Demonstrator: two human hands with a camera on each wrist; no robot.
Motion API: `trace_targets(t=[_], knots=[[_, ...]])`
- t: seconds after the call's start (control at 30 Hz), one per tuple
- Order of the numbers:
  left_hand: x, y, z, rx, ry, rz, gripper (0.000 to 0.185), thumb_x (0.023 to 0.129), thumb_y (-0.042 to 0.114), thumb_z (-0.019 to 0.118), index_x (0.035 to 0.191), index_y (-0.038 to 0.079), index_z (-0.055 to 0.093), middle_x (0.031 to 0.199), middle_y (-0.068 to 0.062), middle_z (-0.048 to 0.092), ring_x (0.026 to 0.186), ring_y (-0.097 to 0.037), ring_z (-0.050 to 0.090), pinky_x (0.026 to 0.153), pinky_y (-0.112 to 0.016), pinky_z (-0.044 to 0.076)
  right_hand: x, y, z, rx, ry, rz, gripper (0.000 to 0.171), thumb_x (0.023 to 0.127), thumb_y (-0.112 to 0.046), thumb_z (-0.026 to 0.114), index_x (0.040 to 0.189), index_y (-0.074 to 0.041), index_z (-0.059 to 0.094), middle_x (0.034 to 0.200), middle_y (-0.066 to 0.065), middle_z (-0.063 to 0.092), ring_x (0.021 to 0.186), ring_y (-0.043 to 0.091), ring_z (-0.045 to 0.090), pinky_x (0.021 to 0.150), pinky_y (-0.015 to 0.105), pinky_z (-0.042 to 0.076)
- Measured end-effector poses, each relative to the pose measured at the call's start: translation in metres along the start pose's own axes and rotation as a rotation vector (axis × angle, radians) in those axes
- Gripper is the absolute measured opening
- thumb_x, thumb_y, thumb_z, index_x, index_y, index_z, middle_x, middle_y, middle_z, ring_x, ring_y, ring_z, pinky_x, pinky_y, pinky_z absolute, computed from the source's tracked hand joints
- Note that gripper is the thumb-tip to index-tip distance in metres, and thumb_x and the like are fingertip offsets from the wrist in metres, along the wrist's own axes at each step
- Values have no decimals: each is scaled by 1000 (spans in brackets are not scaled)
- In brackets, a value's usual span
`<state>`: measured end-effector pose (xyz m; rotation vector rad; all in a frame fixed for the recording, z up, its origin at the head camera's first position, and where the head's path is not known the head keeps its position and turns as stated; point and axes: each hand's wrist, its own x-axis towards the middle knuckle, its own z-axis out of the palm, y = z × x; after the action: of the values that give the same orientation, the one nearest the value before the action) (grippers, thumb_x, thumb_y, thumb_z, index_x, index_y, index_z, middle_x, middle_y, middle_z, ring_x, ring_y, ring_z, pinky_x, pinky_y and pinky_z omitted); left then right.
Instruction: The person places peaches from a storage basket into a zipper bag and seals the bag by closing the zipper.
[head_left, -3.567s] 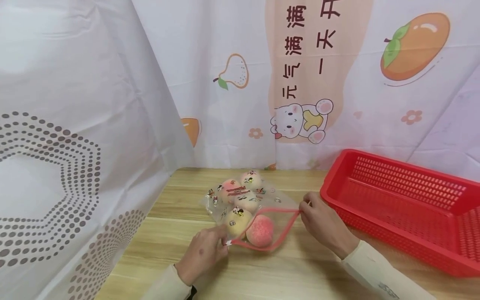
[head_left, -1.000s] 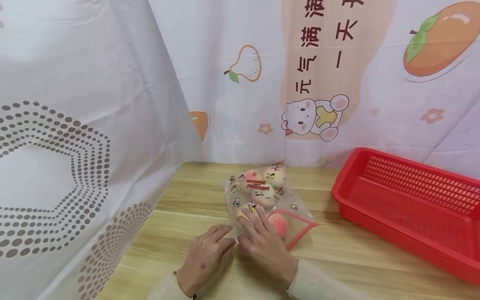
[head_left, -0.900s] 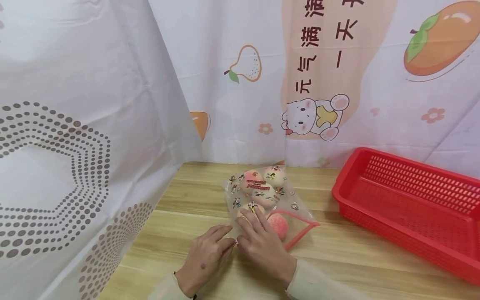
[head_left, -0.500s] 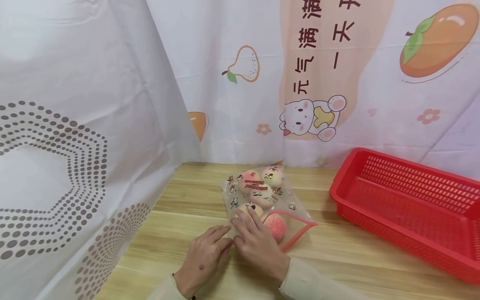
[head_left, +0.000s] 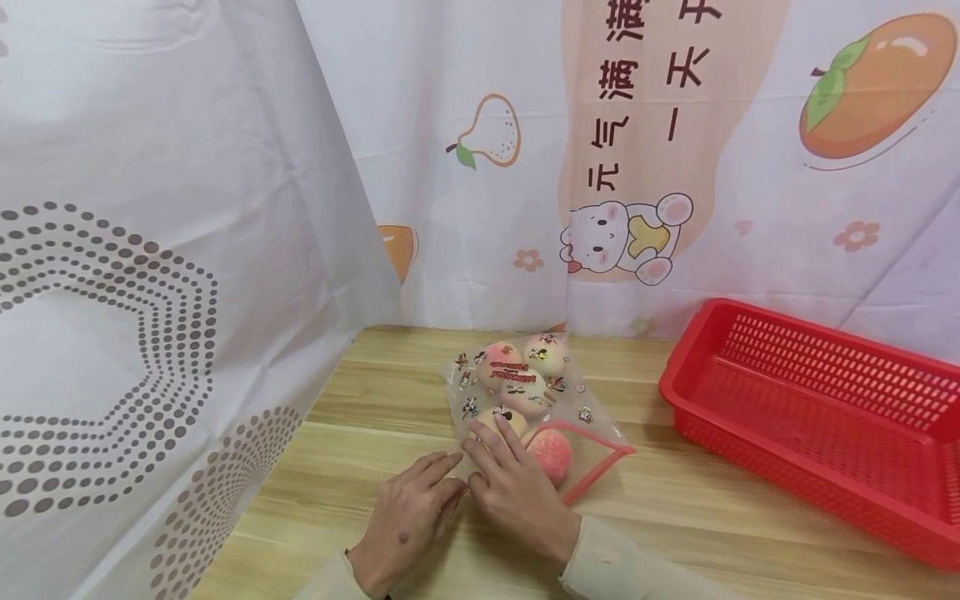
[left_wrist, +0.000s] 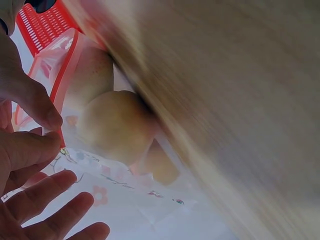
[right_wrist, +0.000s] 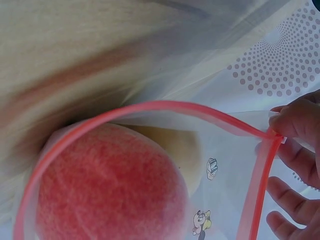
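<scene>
A clear zip bag [head_left: 587,433] printed with cartoon figures lies on the table, several peaches inside. One red peach [head_left: 551,455] sits just within its red-edged mouth, which gapes at the right. My left hand [head_left: 411,508] pinches the bag's near left corner; in the left wrist view its thumb and index tips meet at the red zip strip [left_wrist: 67,75]. Close beside it, my right hand [head_left: 517,492] reaches across the bag, fingers over a pale peach [head_left: 491,419]. The right wrist view shows its thumb and index finger at the strip's end, by the white slider [right_wrist: 283,140].
To the right stands a red plastic basket [head_left: 813,417] with perforated walls. The wooden table [head_left: 360,392] backs onto a white printed cloth [head_left: 480,292], and a dotted cloth [head_left: 247,250] hangs along the left.
My right hand has let go of the bag's right corner and moved left beside my left hand. The left hand keeps its hold. Over the last half second, little differs.
</scene>
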<state>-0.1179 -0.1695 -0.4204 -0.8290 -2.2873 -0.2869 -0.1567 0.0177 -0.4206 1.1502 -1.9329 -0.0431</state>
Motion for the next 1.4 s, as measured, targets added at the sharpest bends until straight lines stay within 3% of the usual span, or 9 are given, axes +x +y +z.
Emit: trace_targets(t=[0.13, 0.23, 0.5, 0.87, 1.2, 1.4], knots=[[1, 1, 0, 4, 3, 4, 9, 74, 11, 83, 79, 15, 77, 108, -7, 74, 97, -25, 71, 68, -37, 63, -1, 0, 0, -6, 9, -11, 36, 93, -7, 42, 69, -16, 67, 112, 7, 64, 125, 31, 53, 110, 49, 43], [1, 1, -1, 7, -3, -1, 3, 79, 15, 79, 78, 16, 77, 108, -7, 74, 97, -25, 71, 68, -37, 63, -1, 1, -1, -2, 5, -14, 37, 93, -7, 41, 69, -16, 67, 112, 7, 65, 126, 32, 51, 110, 48, 43], [1, 1, -1, 15, -15, -7, 13, 88, 21, 69, 78, 16, 76, 109, -7, 74, 97, -27, 71, 70, -39, 63, -3, 2, -2, 7, -25, -9, 29, 90, -10, 47, 70, -16, 67, 113, 7, 65, 127, 32, 51, 111, 48, 43], [3, 3, -2, 11, -33, -16, 6, 79, 12, 81, 77, 16, 76, 109, -7, 74, 97, -27, 71, 71, -39, 63, -4, 3, -3, 7, -30, -15, 42, 95, -5, 35, 70, -15, 67, 112, 8, 64, 125, 32, 53, 110, 49, 43], [2, 2, -1, 18, -45, -30, 8, 78, 12, 84, 77, 15, 76, 107, -7, 74, 96, -26, 72, 73, -38, 63, -7, 6, -5, 15, -64, -11, 33, 90, -6, 41, 70, -16, 66, 114, 8, 64, 126, 32, 51, 111, 49, 42], [2, 1, -1, 19, -39, -35, 11, 76, 12, 86, 76, 16, 76, 106, -6, 74, 95, -26, 72, 73, -38, 63, -9, 7, -5, 3, -57, -9, 43, 94, -3, 33, 70, -16, 65, 113, 8, 63, 126, 33, 52, 112, 49, 42]])
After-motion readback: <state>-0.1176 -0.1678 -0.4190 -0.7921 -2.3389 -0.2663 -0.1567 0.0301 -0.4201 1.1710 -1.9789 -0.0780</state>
